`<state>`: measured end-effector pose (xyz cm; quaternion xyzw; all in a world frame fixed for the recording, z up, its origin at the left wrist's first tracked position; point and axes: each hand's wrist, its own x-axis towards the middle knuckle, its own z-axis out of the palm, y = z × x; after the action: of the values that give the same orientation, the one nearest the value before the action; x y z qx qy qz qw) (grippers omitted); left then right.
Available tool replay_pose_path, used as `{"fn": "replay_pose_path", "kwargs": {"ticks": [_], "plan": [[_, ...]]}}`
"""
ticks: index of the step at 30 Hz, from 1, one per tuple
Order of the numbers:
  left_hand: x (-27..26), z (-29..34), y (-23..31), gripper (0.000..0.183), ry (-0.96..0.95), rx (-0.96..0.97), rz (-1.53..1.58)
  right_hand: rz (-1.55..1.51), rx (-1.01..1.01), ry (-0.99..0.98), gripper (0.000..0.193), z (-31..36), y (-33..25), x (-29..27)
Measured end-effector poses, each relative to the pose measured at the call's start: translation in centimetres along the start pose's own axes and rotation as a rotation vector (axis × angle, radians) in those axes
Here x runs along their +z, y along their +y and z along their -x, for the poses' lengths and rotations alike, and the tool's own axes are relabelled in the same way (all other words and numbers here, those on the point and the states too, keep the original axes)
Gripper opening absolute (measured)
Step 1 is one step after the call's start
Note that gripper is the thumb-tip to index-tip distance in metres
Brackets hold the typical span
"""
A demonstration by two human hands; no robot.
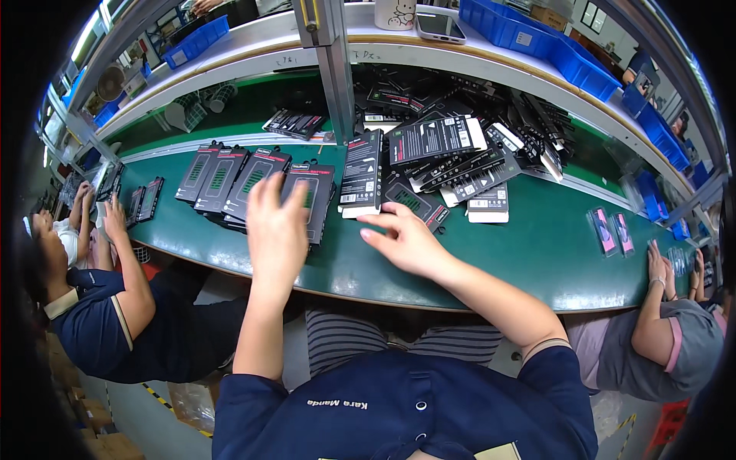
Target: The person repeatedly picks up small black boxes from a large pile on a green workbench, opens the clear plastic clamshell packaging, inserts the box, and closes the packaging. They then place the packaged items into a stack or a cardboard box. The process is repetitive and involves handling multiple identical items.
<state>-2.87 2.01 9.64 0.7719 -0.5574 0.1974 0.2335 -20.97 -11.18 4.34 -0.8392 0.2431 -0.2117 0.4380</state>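
Observation:
My left hand (277,230) is raised over the right end of a row of flat black cardboard boxes, its fingers apart and slightly blurred. Under it lies the last box of that row (317,201), with a green battery pattern on its front; the hand hides part of it. To the right, another black box (362,170) lies back side up with a white lower end. My right hand (406,241) is beside that white end, thumb and fingers apart, fingertips close to the box's lower corner; whether they touch it I cannot tell. Nothing shows in either hand.
A loose heap of black boxes (437,142) fills the back right, under a shelf (383,52) with a mug (395,14), a phone (440,27) and blue bins (529,34). A metal post (335,84) stands mid-bench. Co-workers sit left (100,299) and right (675,337).

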Motion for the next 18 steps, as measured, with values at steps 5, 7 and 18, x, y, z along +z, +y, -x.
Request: {"fn": "replay_pose_path", "kwargs": {"ticks": [5, 7, 18], "plan": [[0.9, -0.1, -0.5, 0.030, -0.163, 0.056, 0.033, -0.545, 0.369, -0.021, 0.043, -2.0, -1.5, 0.2], [1.1, -0.2, 0.0, 0.044, -0.201, -0.003, -0.108, -0.555, 0.323, -0.104, 0.038, 0.6, -1.7, -1.5], [3.3, 4.3, 8.9, 0.081, -0.502, 0.737, 0.389, 0.920, 0.387, 0.833, 0.034, 16.2, 15.8, -29.9]]}}
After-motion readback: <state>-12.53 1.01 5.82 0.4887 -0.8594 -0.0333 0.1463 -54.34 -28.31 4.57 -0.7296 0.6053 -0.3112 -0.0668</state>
